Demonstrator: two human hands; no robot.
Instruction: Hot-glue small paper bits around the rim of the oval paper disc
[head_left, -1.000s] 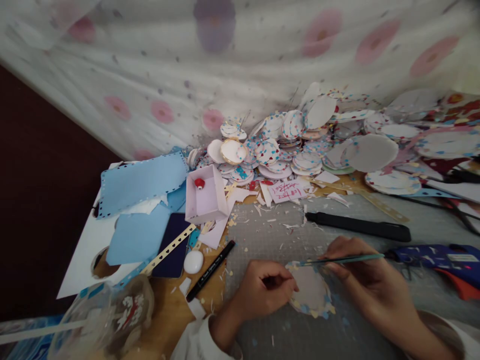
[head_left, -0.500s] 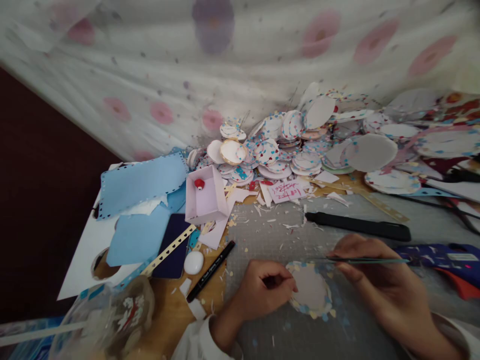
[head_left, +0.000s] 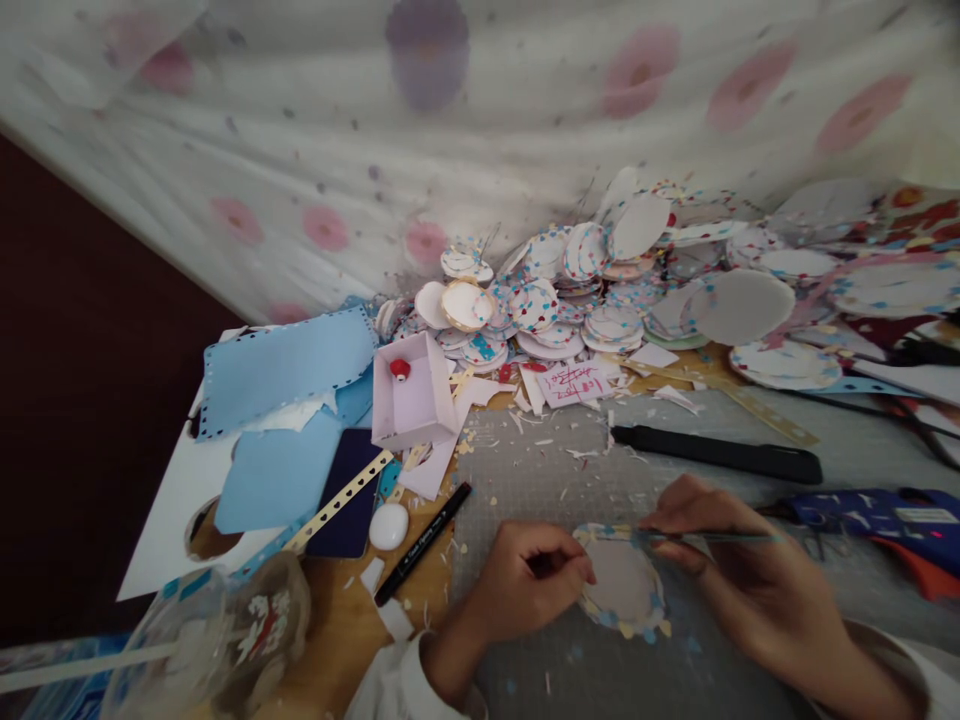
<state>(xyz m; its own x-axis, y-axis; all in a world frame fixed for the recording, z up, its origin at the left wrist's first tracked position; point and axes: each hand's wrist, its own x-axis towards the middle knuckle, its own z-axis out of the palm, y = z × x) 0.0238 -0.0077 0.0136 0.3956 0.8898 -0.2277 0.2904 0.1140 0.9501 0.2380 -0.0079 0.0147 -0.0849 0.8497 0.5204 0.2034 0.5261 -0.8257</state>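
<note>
A round white paper disc, edged with small blue and yellow paper pieces, lies on the grey cutting mat. At its left edge, my left hand is closed, thumb and fingertips gripping the rim. My right hand pinches thin tweezers just right of the disc's upper edge, with the tips pointing left over the rim. Whether anything sits between the tips is too small to tell. Tiny blue and yellow pieces are scattered on the mat beside the disc.
Behind the grey mat piles a long heap of decorated paper discs. A black cutter lies beyond my right hand, blue-handled scissors to its right. A pink box, black marker and plastic cup stand left.
My right hand has moved slightly left with the tweezers, bringing the tips farther over the disc's upper rim. My left hand stays at the disc's left edge.
</note>
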